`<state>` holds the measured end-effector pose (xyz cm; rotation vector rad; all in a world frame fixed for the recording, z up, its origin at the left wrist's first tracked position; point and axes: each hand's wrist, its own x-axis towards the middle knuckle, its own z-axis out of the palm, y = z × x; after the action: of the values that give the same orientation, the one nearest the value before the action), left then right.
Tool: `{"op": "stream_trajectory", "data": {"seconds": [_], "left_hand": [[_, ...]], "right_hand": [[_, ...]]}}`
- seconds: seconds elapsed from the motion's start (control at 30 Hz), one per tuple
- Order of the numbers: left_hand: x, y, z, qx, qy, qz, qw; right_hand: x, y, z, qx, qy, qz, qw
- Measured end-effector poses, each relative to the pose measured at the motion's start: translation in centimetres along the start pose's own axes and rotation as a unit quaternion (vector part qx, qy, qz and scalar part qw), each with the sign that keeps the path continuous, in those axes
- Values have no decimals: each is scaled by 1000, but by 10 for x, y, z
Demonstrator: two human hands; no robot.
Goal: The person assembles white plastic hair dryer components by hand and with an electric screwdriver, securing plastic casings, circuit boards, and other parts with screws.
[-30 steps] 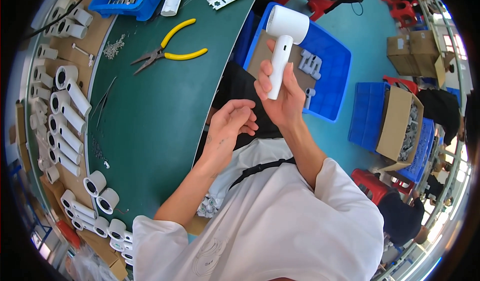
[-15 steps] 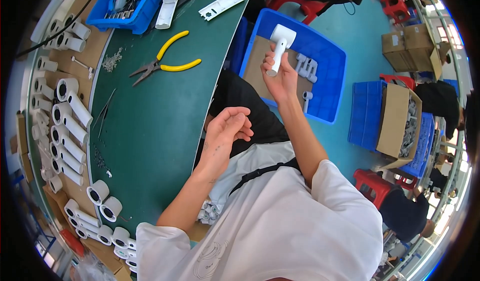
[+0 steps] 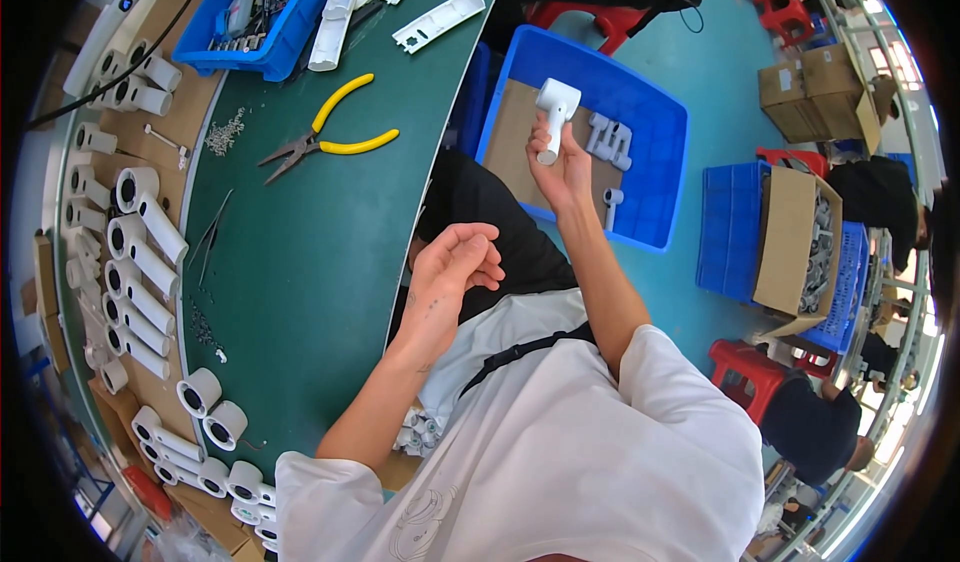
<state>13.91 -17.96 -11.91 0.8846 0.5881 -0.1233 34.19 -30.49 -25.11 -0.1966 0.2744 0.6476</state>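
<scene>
In my right hand [image 3: 565,170] is a white hair-dryer-shaped device [image 3: 555,112], with a round head and a straight handle. My fingers wrap its handle, and the head points up and away over the blue bin [image 3: 650,224]. More white devices of that shape [image 3: 608,142] lie inside the bin on a brown cardboard base. My left hand [image 3: 455,267] hovers by the table edge above my lap, fingers loosely bent, with nothing visible in it. On the green table [image 3: 300,332] are yellow-handled pliers [image 3: 330,134] and black tweezers [image 3: 212,237].
Rows of white housings [image 3: 135,262] line the table's left side. A blue tray of tools [image 3: 255,37], white half-shells [image 3: 438,22] and small screws [image 3: 225,132] lie farther up. Red stools [image 3: 745,377], cartons [image 3: 810,92] and seated people are to the right.
My right hand has lowered slightly toward me with the white device. The left hand stays nearly in place. The whole view has shifted a little.
</scene>
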Motion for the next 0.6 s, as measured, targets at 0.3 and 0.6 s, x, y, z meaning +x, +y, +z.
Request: {"op": "stream_trajectory", "data": {"seconds": [0.3, 0.6], "left_hand": [[0, 1, 0, -1, 0, 0, 1000], [0, 1, -1, 0, 0, -1, 1000]], "right_hand": [[3, -3, -7, -25, 6, -30, 999], [1, -4, -11, 13, 9, 1, 1000]]}}
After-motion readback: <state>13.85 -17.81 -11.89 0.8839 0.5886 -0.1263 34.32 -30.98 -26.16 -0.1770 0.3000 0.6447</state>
